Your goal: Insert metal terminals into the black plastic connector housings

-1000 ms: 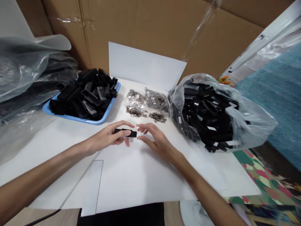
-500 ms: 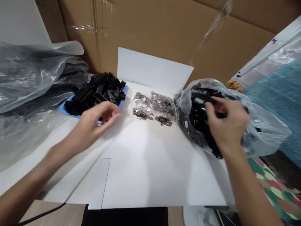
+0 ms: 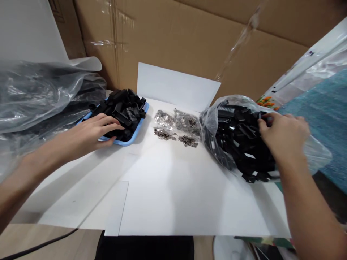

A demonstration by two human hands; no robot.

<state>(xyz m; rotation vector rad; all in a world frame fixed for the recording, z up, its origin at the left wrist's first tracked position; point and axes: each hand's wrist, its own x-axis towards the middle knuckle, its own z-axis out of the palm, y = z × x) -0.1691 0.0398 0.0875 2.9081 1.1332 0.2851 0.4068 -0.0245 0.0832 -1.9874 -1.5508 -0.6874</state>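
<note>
On the left, my left hand (image 3: 100,131) reaches over the near rim of a blue tray (image 3: 130,142) heaped with black plastic parts (image 3: 123,104). Its fingers are stretched out and apart, at the parts in the tray, and nothing shows in its grasp. At the right, my right hand (image 3: 286,131) is over a clear plastic bag (image 3: 210,121) filled with more black plastic parts (image 3: 241,133), some with pale faces. Thumb and forefinger are pinched together at the bag's far right side. What they grip, a part or the bag's film, I cannot make out.
Small clear bags of metal pieces (image 3: 187,122) lie mid-table, with loose metal pieces (image 3: 188,141) in front. A white panel (image 3: 176,85) leans against the cardboard (image 3: 173,39) behind. Plastic sheeting (image 3: 35,97) is at left; a dark cable (image 3: 54,240) crosses the table's near-left edge.
My left hand has moved left and flattened from a curled shape to stretched fingers over the tray. My right hand has moved right across the bag, uncovering more black parts.
</note>
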